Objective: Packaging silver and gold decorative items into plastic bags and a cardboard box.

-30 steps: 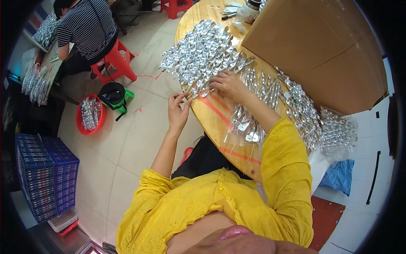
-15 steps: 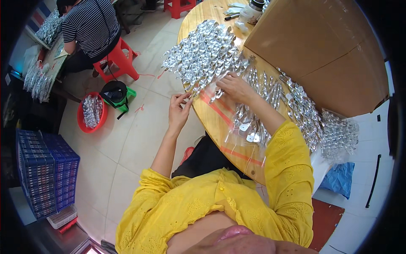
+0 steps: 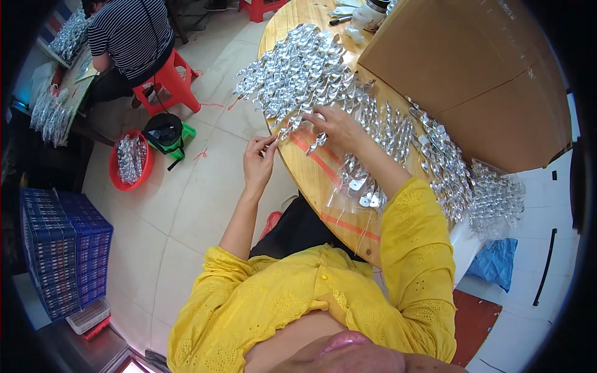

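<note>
My left hand (image 3: 258, 164) is just off the rounded table edge, thumb and fingertips pinched on the end of a shiny silver twisted strip (image 3: 290, 126). The strip runs up to the right, over the edge of the wooden table (image 3: 305, 177). My right hand (image 3: 339, 127) is above the table with bent fingers on the strip's other part; its fingertips are partly hidden. A short twisted piece (image 3: 316, 143) hangs below these fingers. Beyond both hands lies a large heap of silver twisted strips (image 3: 298, 68). More strips (image 3: 392, 133) lie beside my right forearm, with clear plastic bags (image 3: 348, 196) near it.
A big cardboard box (image 3: 466, 74) stands at the table's right. Jars (image 3: 372, 15) are at the far end. To the left are a red basin (image 3: 132, 160) of silver strips, stacked blue crates (image 3: 65, 248) and a person (image 3: 130, 43) seated on a red stool (image 3: 171, 84).
My right fingertips have shifted slightly left along the strip and spread a little. My left hand keeps its pinch at nearly the same place. The whole view has moved slightly.
</note>
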The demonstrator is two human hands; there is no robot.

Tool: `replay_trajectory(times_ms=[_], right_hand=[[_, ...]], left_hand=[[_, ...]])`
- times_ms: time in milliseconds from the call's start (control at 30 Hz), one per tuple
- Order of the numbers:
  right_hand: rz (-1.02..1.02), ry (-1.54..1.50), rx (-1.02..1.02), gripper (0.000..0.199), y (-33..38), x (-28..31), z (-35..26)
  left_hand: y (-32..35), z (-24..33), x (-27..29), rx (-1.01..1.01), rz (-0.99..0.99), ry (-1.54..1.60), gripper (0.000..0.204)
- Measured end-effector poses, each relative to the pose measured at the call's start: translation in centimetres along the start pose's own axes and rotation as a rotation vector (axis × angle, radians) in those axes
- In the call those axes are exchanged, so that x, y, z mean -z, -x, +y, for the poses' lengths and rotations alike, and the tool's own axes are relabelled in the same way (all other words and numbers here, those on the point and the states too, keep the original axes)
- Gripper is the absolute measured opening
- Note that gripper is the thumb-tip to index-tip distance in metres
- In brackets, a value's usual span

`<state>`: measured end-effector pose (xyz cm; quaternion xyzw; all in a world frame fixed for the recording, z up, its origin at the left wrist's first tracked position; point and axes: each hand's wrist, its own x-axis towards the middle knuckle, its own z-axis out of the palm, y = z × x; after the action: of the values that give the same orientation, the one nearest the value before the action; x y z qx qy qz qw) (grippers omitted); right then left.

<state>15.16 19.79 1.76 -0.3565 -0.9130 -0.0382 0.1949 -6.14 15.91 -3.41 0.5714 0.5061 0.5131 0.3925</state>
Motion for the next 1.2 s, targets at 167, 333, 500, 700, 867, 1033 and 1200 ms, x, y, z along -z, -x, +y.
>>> replay_trajectory(times_ms=[167,333,500,700,867,1033,1200], right_hand=[[-0.069,0.063,0.044,0.029,0.1,-0.1,0.2],[-0.091,0.063,0.063,0.025,-0.4,0.0,0.1],[-0.061,0.050,0.082,0.019,-1.2,0.2,0.0],[-0.209,0.099,0.102,0.015,-0.9,1.0,-0.1],[0.000,0.136,0.167,0.010,-0.8,0.7,-0.2],[-0.029,0.113,0.168,0.013,-0.7,0.3,0.1],[-0.075,0.092,0.180,0.016,-0.7,0.5,0.0]], left_hand=[[0.0,0.2,0.3,0.028,0.002,0.007,0.016],[0.1,0.6,0.5,0.026,-0.015,0.021,0.016],[0.3,0.5,0.4,0.041,-0.022,0.043,0.016],[1.0,1.3,0.2,0.016,-0.055,0.036,0.015],[1.9,2.3,-0.4,-0.022,-0.066,0.049,0.015],[2.1,2.8,-0.7,-0.107,-0.178,0.007,0.014],[-0.1,2.3,-0.7,-0.127,0.186,-0.184,0.015]])
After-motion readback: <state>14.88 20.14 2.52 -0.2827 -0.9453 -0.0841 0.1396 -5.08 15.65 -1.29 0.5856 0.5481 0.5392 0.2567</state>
